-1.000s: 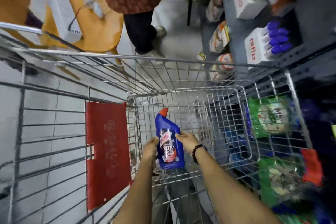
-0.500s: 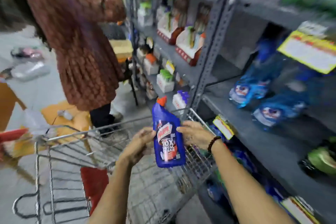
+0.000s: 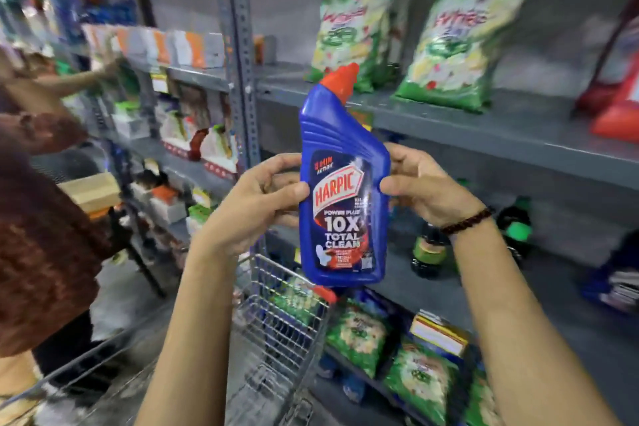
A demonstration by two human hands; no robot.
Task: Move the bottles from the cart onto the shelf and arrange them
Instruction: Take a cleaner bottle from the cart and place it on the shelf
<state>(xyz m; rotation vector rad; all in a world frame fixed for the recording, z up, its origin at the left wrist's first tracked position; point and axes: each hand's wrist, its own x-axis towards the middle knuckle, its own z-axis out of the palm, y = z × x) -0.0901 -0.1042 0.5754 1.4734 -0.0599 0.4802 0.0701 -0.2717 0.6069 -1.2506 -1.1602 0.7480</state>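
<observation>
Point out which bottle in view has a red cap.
The blue Harpic bottle, held upright between the left hand and right hand. The dark bottles on the middle shelf show green labels or caps instead.

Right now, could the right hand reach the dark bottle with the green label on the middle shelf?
Probably not yet. The right hand and left hand both grip the blue bottle. The dark bottle stands just below the right wrist with nothing in front of it, so it looks reachable once that hand lets go.

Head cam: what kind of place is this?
Most likely a grocery or general store aisle: grey metal shelves stocked with green detergent bags, a wire shopping cart below, and a branded blue cleaner bottle held in both hands.
</observation>
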